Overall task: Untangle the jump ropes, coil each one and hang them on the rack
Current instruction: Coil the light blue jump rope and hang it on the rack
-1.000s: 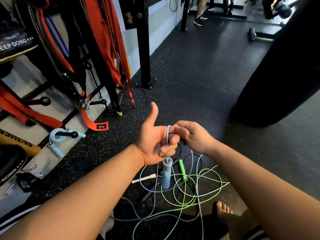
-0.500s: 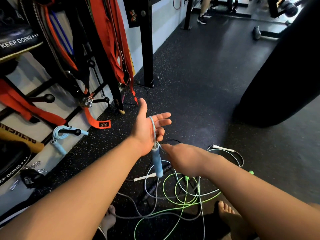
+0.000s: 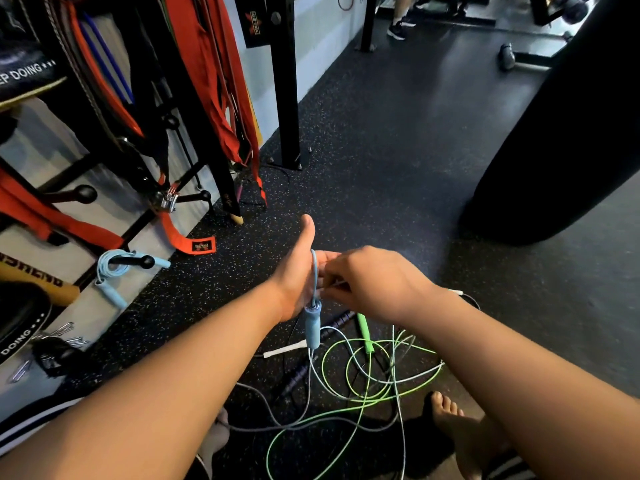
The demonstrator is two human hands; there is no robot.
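A blue jump rope [image 3: 314, 271] is looped over the palm of my left hand [image 3: 294, 282], whose thumb points up. Its blue handle [image 3: 312, 327] hangs below that hand. My right hand [image 3: 374, 282] covers the left fingers and pinches the rope there. On the floor under my hands lies a tangle: a green rope [image 3: 363, 393] with its green handle [image 3: 363, 332], a grey rope [image 3: 277, 422], a white handle [image 3: 284, 349] and a dark handle [image 3: 298, 375]. A light blue rope [image 3: 114, 268] hangs coiled on a peg of the rack [image 3: 83, 194] at the left.
Red and black straps [image 3: 207, 81] hang from the rack beside a black post [image 3: 285, 98]. A black punching bag [image 3: 571, 133] stands at the right. My bare foot [image 3: 460, 431] is next to the tangle. A dumbbell [image 3: 507, 57] and another person's shoes [image 3: 398, 29] are far back.
My right hand dipped toward the tangle, then rose again to the left fingers with the rope. My left hand opened flat and then came back thumb up, with the blue handle still hanging.
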